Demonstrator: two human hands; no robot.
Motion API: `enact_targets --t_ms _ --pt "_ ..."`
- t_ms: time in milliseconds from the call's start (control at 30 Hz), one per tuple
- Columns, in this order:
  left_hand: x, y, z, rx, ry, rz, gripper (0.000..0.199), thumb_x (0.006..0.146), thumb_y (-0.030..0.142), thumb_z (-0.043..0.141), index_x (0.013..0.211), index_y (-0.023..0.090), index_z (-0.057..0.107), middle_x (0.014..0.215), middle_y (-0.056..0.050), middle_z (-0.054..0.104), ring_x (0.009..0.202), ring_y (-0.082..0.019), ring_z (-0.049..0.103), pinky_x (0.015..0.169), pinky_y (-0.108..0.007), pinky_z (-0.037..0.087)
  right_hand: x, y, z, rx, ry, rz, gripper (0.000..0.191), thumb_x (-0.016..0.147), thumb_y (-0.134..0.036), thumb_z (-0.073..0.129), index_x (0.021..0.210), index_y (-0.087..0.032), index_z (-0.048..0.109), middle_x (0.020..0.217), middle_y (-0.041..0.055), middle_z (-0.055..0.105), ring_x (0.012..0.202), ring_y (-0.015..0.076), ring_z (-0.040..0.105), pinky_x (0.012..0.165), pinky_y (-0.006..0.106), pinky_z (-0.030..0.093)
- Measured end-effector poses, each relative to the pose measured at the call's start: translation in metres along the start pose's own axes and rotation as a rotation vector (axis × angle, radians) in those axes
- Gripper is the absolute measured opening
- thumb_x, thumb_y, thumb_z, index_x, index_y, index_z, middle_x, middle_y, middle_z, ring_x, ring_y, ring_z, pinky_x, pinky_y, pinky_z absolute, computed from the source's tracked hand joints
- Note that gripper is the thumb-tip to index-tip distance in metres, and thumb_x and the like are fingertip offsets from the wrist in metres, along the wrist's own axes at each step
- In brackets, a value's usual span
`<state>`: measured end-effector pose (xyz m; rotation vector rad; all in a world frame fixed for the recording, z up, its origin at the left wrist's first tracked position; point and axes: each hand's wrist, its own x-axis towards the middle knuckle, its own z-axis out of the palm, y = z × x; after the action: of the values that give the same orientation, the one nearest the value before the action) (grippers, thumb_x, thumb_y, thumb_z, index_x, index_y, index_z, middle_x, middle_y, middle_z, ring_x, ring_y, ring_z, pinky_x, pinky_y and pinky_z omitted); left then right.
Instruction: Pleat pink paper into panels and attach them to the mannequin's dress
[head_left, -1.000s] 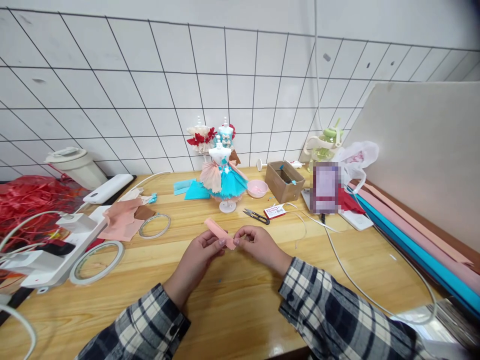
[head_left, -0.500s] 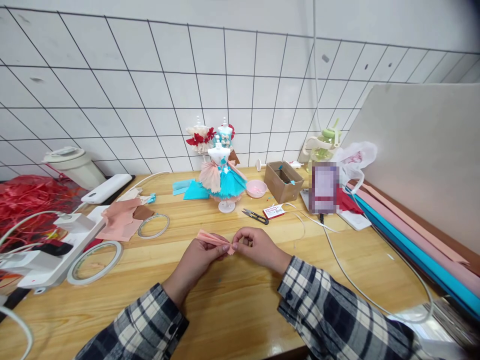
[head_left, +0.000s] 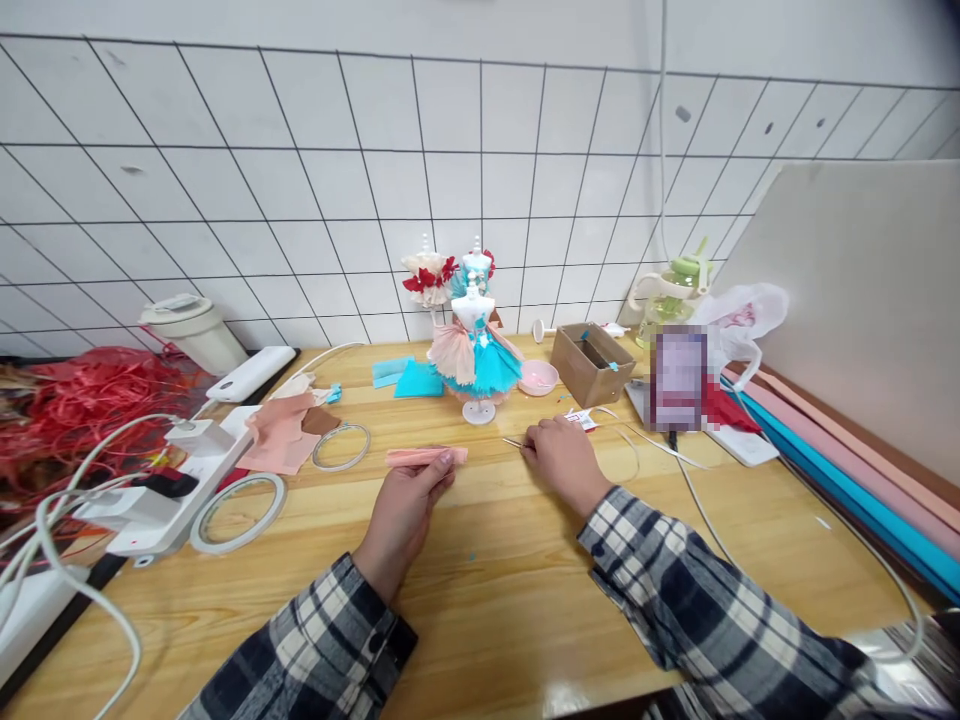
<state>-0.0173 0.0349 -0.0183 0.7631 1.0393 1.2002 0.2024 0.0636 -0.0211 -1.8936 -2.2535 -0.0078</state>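
My left hand (head_left: 409, 505) pinches a folded strip of peach crepe paper (head_left: 405, 456) between thumb and fingers, held nearly level above the table. To its right, my right hand (head_left: 566, 460) is closed over the thread snips (head_left: 514, 443); only their blade tips poke out on the left, and the handles are hidden beneath the palm. A small red-and-white packet (head_left: 583, 419) shows just behind that hand. Beyond both hands stands a white mini dress form (head_left: 474, 318) in a peach and turquoise paper skirt (head_left: 480, 366), with two more dressed forms at its back.
At left lie tape rolls (head_left: 238, 512), peach paper sheets (head_left: 277, 440) and a power strip (head_left: 180, 490) with cables. A pink bowl (head_left: 538, 378), a cardboard box (head_left: 592, 368) and a blurred phone (head_left: 679, 380) line the back right. Rolled coloured paper (head_left: 847, 480) lies along the right side.
My right hand has let go of the peach paper and moved right and away onto the thread snips. My left hand keeps the paper, now turned more level. The view has shifted left.
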Motion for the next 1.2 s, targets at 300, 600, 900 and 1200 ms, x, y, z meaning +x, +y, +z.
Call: enact_targets --t_ms 300,600,900,1200 --pt "-0.002 -0.002 0.007 -0.079 0.047 -0.096 0.029 0.059 0.032 0.083 0.077 0.015 0.067 0.077 0.001 0.068 0.07 -0.008 0.06 0.069 -0.02 0.048 -0.033 -0.03 0.002 0.844 -0.234 -0.066 0.012 0.08 -0.016 0.05 0.088 -0.023 0.044 0.073 -0.0036 0.068 0.066 0.0141 0.06 0.058 0.023 0.037" --pt "-0.002 -0.009 0.011 -0.024 0.017 -0.083 0.033 0.062 0.035 0.081 0.083 0.014 0.067 0.084 -0.003 0.069 0.077 -0.012 0.062 0.074 -0.024 0.05 -0.041 -0.041 0.007 0.874 -0.275 0.01 0.022 0.094 -0.043 0.04 0.09 -0.022 0.048 0.068 -0.0027 0.059 0.063 0.0139 0.053 0.061 0.026 0.037" --pt "-0.006 -0.01 0.018 -0.023 0.005 -0.002 0.028 0.063 0.033 0.081 0.081 0.015 0.069 0.086 -0.004 0.071 0.088 -0.016 0.062 0.083 -0.027 0.047 -0.042 -0.048 0.016 0.937 -0.256 -0.015 0.024 0.096 -0.043 0.034 0.09 -0.022 0.045 0.074 -0.0017 0.053 0.069 0.0149 0.05 0.065 0.027 0.036" --pt "-0.007 -0.011 0.018 -0.041 -0.014 0.006 0.025 0.065 0.031 0.08 0.081 0.015 0.069 0.084 -0.003 0.07 0.085 -0.014 0.061 0.082 -0.025 0.047 -0.039 -0.048 0.015 0.989 -0.251 -0.003 0.023 0.095 -0.043 0.035 0.089 -0.022 0.043 0.074 -0.0024 0.05 0.07 0.0145 0.048 0.066 0.027 0.036"
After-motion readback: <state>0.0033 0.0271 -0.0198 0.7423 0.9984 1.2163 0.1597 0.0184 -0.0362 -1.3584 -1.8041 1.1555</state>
